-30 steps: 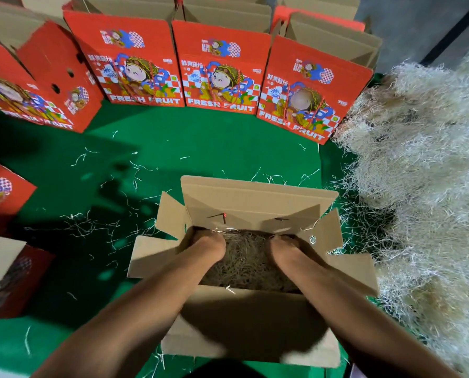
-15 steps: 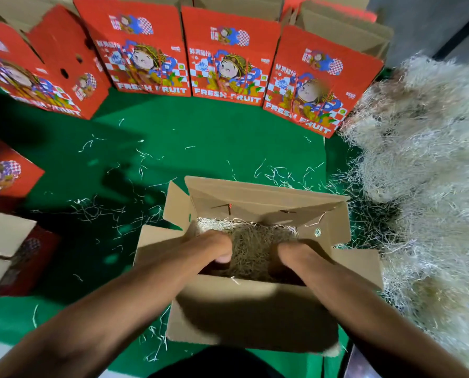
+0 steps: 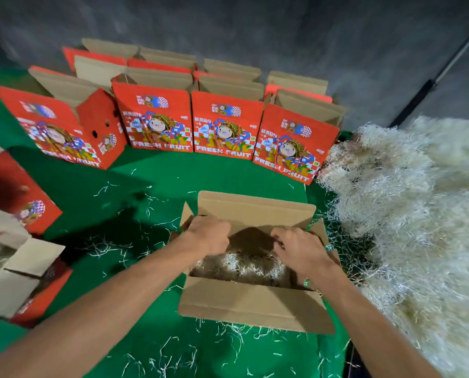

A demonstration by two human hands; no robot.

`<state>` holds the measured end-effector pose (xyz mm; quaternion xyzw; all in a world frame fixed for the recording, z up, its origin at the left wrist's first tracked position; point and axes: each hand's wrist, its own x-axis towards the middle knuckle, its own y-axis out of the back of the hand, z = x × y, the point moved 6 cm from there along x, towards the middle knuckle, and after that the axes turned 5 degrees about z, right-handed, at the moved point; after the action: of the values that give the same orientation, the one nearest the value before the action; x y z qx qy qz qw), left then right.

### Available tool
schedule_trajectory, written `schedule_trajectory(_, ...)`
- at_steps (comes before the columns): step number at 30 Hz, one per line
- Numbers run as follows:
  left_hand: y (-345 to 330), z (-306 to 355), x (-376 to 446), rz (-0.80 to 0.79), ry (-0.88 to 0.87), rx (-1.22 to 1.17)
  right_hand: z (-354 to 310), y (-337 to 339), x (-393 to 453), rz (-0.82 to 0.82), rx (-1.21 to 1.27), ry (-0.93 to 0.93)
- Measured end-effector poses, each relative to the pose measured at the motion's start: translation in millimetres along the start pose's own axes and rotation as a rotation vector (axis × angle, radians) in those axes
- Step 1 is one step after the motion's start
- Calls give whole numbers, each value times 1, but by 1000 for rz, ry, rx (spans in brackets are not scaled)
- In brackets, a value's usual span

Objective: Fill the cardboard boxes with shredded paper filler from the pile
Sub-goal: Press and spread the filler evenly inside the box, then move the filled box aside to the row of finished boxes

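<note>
A single view is given, taken from a wide-angle camera worn on the head and directed forward and steeply down. The left hand (image 3: 210, 236) and right hand (image 3: 300, 248) are seen from above and behind at close range, with both forearms running in from the lower edge. Just beneath the hands the open cardboard box (image 3: 255, 306) is framed centrally. Beyond the hands a row of red printed boxes (image 3: 225, 124) is taken in, and to their right the shredded paper pile (image 3: 419, 214). Straight edges are bowed toward the frame's borders.
</note>
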<state>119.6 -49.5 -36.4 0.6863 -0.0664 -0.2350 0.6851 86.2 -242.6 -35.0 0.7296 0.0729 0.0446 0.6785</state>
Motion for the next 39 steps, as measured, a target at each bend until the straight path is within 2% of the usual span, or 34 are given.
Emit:
schedule_trajectory(2, 14, -5, -11, 90, -15, -43, 4, 17, -10, 90, -2, -17)
schedule_trajectory(5, 35, -17, -29, 329, -41, -61, 9, 45, -25, 326, 2, -19)
schedule_trajectory(7, 38, -32, -43, 436, -55, -97, 15, 54, -34, 385, -25, -48)
schedule_trajectory(10, 25, -49, -66, 372, -124, -172, 25, 56, -48, 441, 36, -148)
schedule_trajectory(14, 8, -46, -93, 316, -215, -219, 31, 51, -57, 375, 223, -277)
schedule_trajectory(17, 6, -47, -101, 365, -196, -235, 32, 48, -54, 318, 168, -290)
schedule_trajectory(24, -1, -34, -121, 273, -275, -238, 30, 45, -47, 225, 83, -406)
schedule_trajectory(30, -13, -30, -143, 87, -214, -136, 26, 48, -46, 222, 57, -433)
schedule_trajectory(36, -25, 6, -151, 152, -332, 44, 20, 43, -45, 212, -5, -422)
schedule_trajectory(39, -20, 7, -145, 241, -322, -16, 28, 40, -47, 237, 108, -461)
